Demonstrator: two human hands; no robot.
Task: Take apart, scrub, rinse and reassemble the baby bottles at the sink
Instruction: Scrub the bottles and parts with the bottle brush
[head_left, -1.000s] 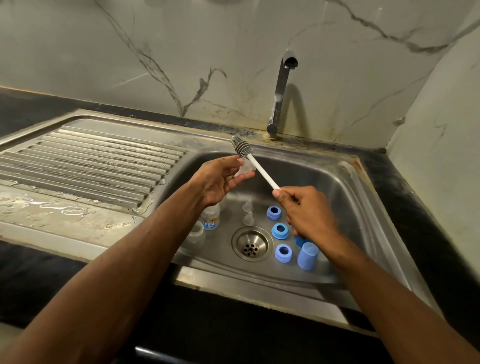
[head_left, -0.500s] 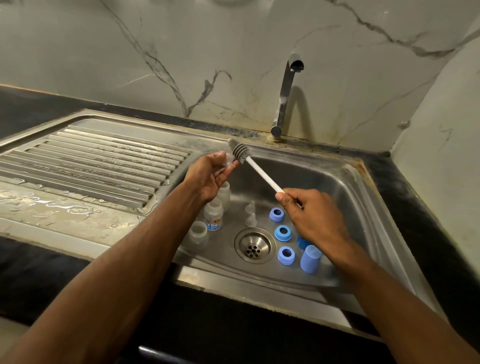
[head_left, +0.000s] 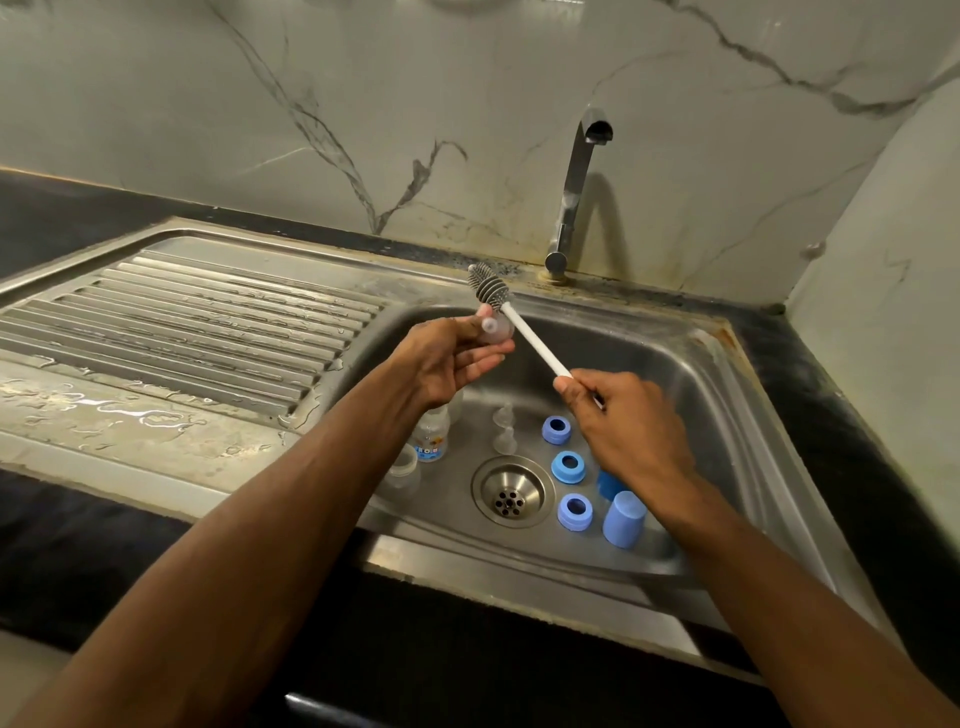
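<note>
Pinching a translucent silicone nipple above the steel sink's far-left corner, the left hand half hides it; right hand fingers grip the ribbed grey bottle brush, blurred.

A chrome tap rises at twelve o'clock against the veined marble wall. A wet ribbed drainboard lies at nine o'clock. Black countertop runs at three o'clock.
</note>
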